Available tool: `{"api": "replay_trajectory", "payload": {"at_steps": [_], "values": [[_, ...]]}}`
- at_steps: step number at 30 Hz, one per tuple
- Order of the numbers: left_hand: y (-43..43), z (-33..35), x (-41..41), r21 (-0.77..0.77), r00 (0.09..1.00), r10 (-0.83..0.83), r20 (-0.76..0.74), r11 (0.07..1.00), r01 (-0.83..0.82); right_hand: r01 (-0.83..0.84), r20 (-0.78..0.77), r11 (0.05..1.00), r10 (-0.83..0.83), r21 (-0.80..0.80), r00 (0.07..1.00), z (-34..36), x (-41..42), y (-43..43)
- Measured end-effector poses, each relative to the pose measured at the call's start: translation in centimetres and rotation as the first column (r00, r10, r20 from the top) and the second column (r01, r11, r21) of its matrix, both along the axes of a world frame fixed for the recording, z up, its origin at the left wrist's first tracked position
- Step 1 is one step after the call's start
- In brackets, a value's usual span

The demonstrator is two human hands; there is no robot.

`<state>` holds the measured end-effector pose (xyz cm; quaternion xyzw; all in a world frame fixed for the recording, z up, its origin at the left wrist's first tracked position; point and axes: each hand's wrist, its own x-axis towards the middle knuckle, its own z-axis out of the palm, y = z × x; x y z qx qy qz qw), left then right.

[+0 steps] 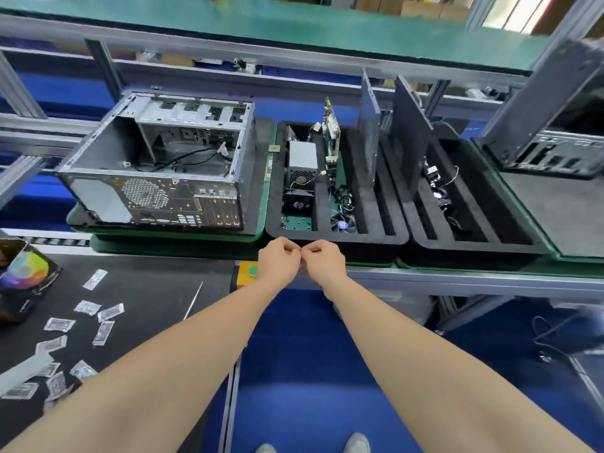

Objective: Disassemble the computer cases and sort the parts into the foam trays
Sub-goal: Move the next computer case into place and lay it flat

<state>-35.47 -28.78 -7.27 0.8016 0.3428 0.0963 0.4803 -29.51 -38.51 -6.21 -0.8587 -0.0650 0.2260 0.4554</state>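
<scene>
Left hand (pixel 279 259) and right hand (pixel 325 258) meet with fingertips curled, together pinching a small clear item (pixel 304 263) too blurred to identify. Beyond, at left, sits the open computer case (pixel 157 168), likely heavy and sharp-edged, best lifted by its frame. Right of it, the foam tray (pixel 336 238) holds fragile parts.

We see a conveyor line (pixel 457 282) carrying green pallets (pixel 170 245) side by side. The left one bears an open computer case (pixel 157 165) on a black foam pad (pixel 256 178), the next two bear a middle foam tray (pixel 336 238) and a right foam tray (pixel 474 248) set close together, and the rightmost carries a second case (pixel 552 155) on its own pad. Nearer us on the left, a black bench mat (pixel 147 289) holds scattered small clear sachets (pixel 86 307), a thin metal rod (pixel 193 300) and, at its left edge, a box with a colour wheel (pixel 24 273).
</scene>
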Motion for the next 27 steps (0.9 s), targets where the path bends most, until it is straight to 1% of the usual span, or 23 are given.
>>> {"api": "replay_trajectory", "payload": {"at_steps": [7, 12, 15, 19, 27], "values": [[-3.9, 0.8, 1.6, -0.067, 0.999, -0.008, 0.032, 0.998, 0.01, 0.038, 0.016, 0.999, -0.038, 0.022, 0.999, 0.7, 1.5, -4.2], [-7.0, 1.3, 2.6, -0.086, 0.998, -0.018, 0.064, 0.996, 0.024, 0.086, 0.015, 0.993, -0.088, 0.076, 0.996, 0.9, 2.4, -7.4], [-8.3, 1.3, 3.0, -0.124, 0.997, -0.03, 0.075, 0.992, 0.039, 0.12, -0.011, 0.985, -0.119, 0.123, 0.993, 0.6, 2.8, -9.0], [-9.5, 1.1, 3.4, -0.159, 0.996, -0.043, 0.079, 0.986, 0.056, 0.125, -0.021, 0.982, -0.123, 0.144, 0.992, 0.3, 3.3, -10.6], [-11.6, 1.5, 4.6, -0.15, 0.996, -0.056, 0.067, 0.986, 0.066, 0.131, -0.038, 0.977, -0.127, 0.171, 0.991, 0.1, 4.4, -12.7]]}}
